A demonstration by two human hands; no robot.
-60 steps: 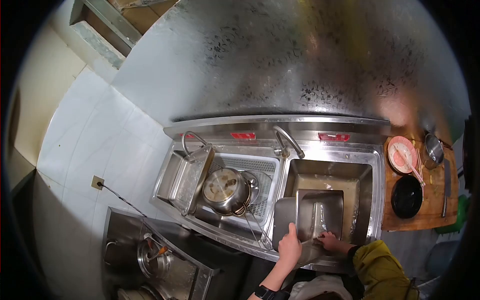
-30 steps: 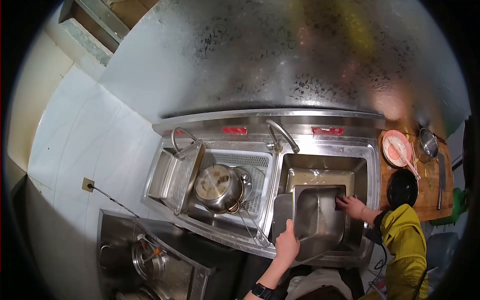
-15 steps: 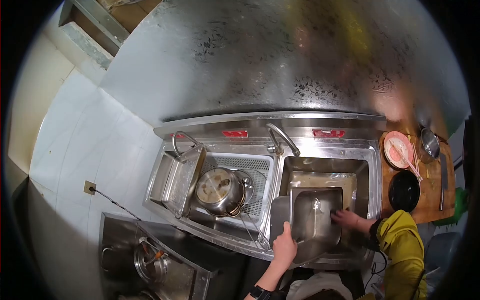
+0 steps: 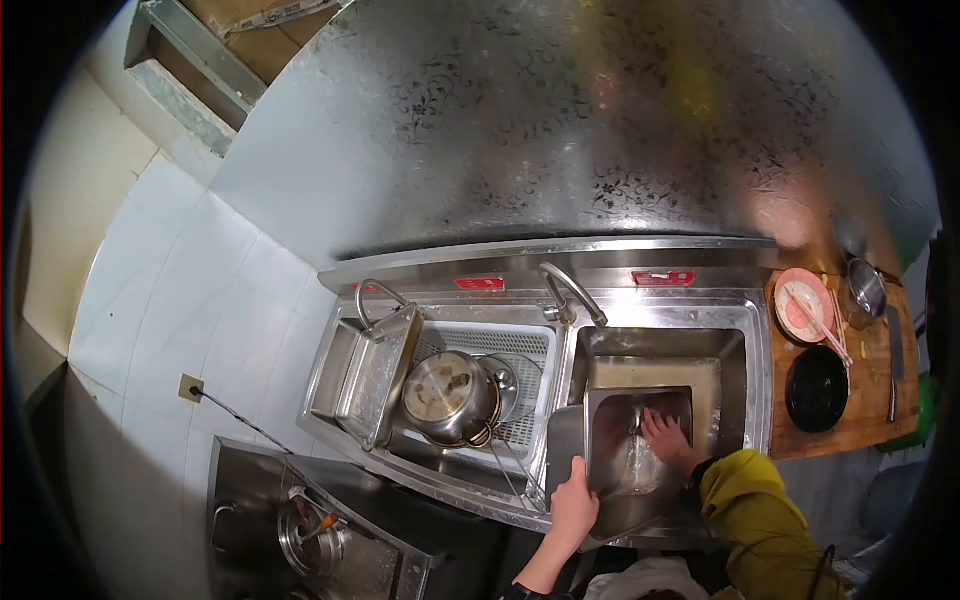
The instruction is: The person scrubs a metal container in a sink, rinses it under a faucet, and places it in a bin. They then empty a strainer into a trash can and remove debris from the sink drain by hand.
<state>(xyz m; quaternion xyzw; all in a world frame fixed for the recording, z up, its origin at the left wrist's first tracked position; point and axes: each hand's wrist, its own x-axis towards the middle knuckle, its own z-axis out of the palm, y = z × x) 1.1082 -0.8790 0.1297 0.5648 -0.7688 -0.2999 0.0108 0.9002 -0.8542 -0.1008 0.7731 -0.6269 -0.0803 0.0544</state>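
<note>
A rectangular stainless steel pan [image 4: 615, 507] is tilted over the right sink basin [image 4: 735, 395], with some water and suds inside. My left hand [image 4: 574, 505] grips its near left rim, thumb pointing up along the edge. Inside the pan, my right hand [image 4: 668, 442] lies against the inner wall with its fingers stretched out and apart. A yellow sleeve [image 4: 745, 500] covers my right arm. Cloudy water [image 4: 655, 373] stands in the basin behind the pan. The curved faucet [image 4: 575, 290] rises at the back of the sink.
In the left basin a white basket [image 4: 540, 350] holds a steel pot [image 4: 440, 400] and a glass lid. A steel tray [image 4: 388, 380] leans beside it. On the wooden board [image 4: 800, 445] at right are a pink plate [image 4: 790, 322], chopsticks, a black bowl [image 4: 817, 390] and a knife [image 4: 895, 370].
My right hand has moved left and slightly down, from the pan's right edge onto its inside. The left hand keeps its grip. The whole view has shifted a little.
</note>
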